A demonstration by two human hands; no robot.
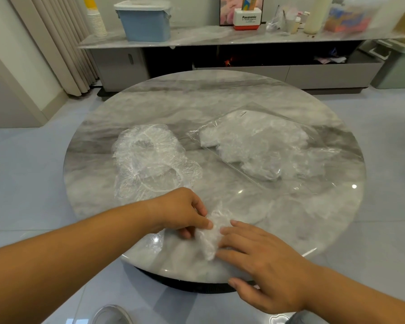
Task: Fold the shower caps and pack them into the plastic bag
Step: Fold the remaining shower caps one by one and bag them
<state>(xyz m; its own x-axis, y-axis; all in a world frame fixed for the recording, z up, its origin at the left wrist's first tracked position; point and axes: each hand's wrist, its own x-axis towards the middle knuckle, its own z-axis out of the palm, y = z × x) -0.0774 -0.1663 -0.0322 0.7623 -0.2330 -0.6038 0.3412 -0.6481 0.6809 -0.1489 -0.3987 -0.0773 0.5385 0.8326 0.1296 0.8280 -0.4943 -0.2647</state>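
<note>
A small folded clear shower cap (211,237) lies near the front edge of the round marble table (220,101). My left hand (182,211) pinches its left side with thumb and fingers. My right hand (262,258) lies flat with straight fingers pressing on its right side. A loose pile of unfolded clear shower caps (150,160) sits behind my left hand. Further right lies the clear plastic bag (262,146) with crumpled white caps inside it.
Behind the table runs a low grey cabinet (220,38) carrying a blue lidded box (145,21), stacked paper cups and bottles. A curtain (56,43) hangs at the far left. Pale tiled floor surrounds the table.
</note>
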